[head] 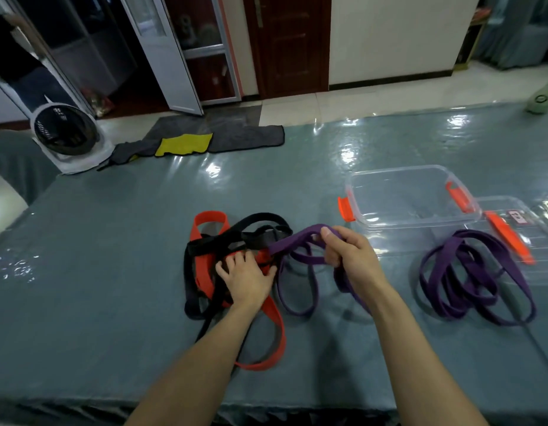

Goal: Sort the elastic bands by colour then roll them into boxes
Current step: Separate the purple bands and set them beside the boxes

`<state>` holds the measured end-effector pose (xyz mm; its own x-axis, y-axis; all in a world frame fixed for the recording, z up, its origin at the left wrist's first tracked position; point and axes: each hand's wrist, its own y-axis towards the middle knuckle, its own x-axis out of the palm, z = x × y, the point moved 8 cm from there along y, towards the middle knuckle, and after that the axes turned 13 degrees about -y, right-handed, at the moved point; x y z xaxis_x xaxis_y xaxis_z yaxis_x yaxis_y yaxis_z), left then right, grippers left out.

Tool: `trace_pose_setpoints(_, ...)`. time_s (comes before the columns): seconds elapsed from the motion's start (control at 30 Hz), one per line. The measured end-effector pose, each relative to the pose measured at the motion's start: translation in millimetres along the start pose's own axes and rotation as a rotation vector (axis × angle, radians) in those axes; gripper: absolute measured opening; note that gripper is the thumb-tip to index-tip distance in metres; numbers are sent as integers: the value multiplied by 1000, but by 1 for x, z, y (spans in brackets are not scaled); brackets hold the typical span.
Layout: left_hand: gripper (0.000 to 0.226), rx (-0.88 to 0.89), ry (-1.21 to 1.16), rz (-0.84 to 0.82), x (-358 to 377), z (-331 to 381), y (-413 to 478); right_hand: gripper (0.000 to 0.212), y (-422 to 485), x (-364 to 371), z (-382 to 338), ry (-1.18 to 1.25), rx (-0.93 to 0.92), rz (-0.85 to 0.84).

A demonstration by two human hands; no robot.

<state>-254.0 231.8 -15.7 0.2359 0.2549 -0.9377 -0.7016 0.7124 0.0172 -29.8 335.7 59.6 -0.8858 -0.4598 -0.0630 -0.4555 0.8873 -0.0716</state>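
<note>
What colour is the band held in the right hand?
Purple; the right hand grips that band, clearest in the head view.

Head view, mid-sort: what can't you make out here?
- Red bands and black bands: count unclear; they are tangled and the left hand covers the middle.
- Purple band: its run is hidden under the right hand.
- Lid label: too small and blurred to read.
</note>
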Motion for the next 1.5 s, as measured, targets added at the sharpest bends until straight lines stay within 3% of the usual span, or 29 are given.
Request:
trace_pose_setpoints(0.1, 39, 114, -114, -44, -16, 9, 7, 30, 0, -21, 5, 93, 12, 111)
trace_pose_setpoints(0.17, 29, 214, -194, -28, -54, 15, 18, 34, 3, -35, 8, 155, 22, 180)
trace_pose_setpoints(0.3, 38, 447, -414, 227, -173, 25, 43, 32, 15, -41, -10, 137, -29, 255)
trace_pose_setpoints(0.37, 44, 567, -304, 177, -203, 33, 48, 31, 23, -34, -20, 71, -38, 261)
trace_pose_setpoints(0.43, 50, 554, -238, 113, -222, 26, 54, 31, 28, -30, -24, -32, -34, 289)
trace_pose_setpoints(0.5, 53, 477, -330, 210, -246, 11, 59, 36, 33, -28, -22, -173, -27, 299)
trace_pose_setpoints(0.6, 53, 470, -264, 123, -237, 1, 62, 40, 35, -17, -4, -407, 34, 194)
trace_pose_setpoints(0.73, 54, 342, -423, 251, -241, -33, 73, 43, 31, -28, 12, -452, 60, 317)
trace_pose_setpoints(0.77, 50, 322, -340, 180, -233, -40, 80, 43, 32, -31, 15, -477, 78, 318)
trace_pose_setpoints(0.83, 50, 211, -9, -129, -200, -60, 89, 42, 34, -33, 25, -557, 139, 255)
trace_pose_setpoints(0.9, 80, 140, 226, -388, -166, -77, 79, 41, 33, -31, 36, -598, 169, 202)
trace_pose_setpoints(0.93, 93, 155, 209, -457, -151, -73, 69, 40, 31, -30, 41, -612, 172, 186)
trace_pose_setpoints(1.03, 112, 367, 12, -542, -92, -32, 36, 40, 27, -33, 58, -596, 197, 181)
trace_pose_setpoints(1.13, 125, 454, 53, -489, -39, -5, 12, 40, 21, -40, 66, -543, 234, 180)
trace_pose_setpoints(1.2, 105, 439, 137, -446, -15, 3, 8, 38, 16, -45, 67, -528, 234, 185)
trace_pose_setpoints(1.3, 45, 430, 155, -455, -15, 13, 10, 39, 9, -55, 62, -509, 215, 214)
trace_pose_setpoints(1.4, 28, 407, -52, -498, -57, 25, 30, 44, 8, -68, 47, -520, 183, 272)
trace_pose_setpoints(1.5, 14, 422, -362, -430, -125, 42, 56, 47, 14, -65, 26, -525, 148, 277)
